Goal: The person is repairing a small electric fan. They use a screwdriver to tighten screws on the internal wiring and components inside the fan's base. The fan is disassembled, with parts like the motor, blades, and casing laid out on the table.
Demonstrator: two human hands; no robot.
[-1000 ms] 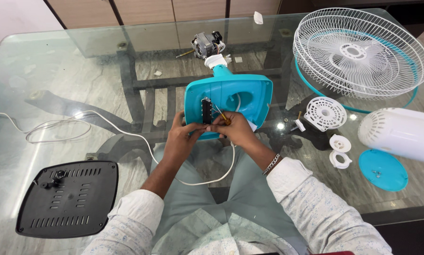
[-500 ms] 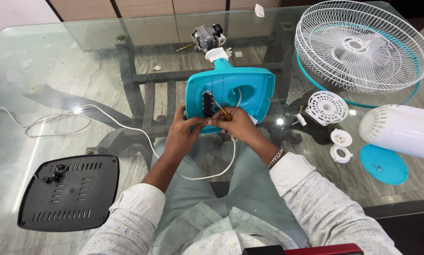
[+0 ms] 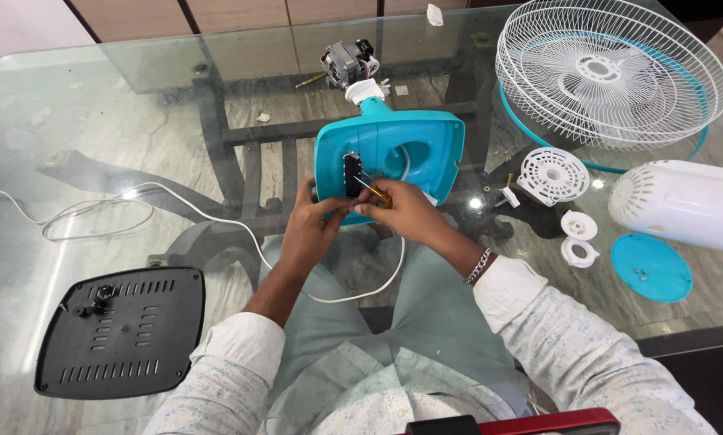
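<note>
Fan base point(image 3: 414, 141): teal, tilted, at near table point(image 3: 136, 105) edge.
Left hand point(image 3: 313, 225): gripping base's lower edge.
Right hand point(image 3: 410, 211): closed around screwdriver point(image 3: 373, 189), tip at black switch block point(image 3: 352, 173).

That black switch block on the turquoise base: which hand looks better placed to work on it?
Probably the right hand: it holds a small screwdriver aimed at the black switch block, while the left hand steadies the turquoise base.
</note>
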